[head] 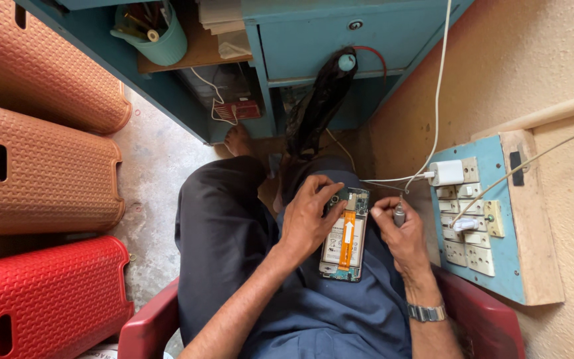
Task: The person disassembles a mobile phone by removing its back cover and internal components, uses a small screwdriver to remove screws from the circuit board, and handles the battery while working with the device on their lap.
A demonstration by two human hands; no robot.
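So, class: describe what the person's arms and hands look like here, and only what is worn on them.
Both forearms are bare, with no sleeves in view and no gloves. The left hand shows no ring or band. The right hand has a silver metal-link watch on its wrist. No other markings or jewellery can be made out.

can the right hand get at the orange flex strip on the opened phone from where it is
Probably yes. The right hand, gripping a small tool, sits beside the opened phone; the left hand covers only the phone's upper left edge, leaving the orange strip exposed.

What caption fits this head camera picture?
Left hand steadies an opened phone on the lap; right hand holds a small tool.
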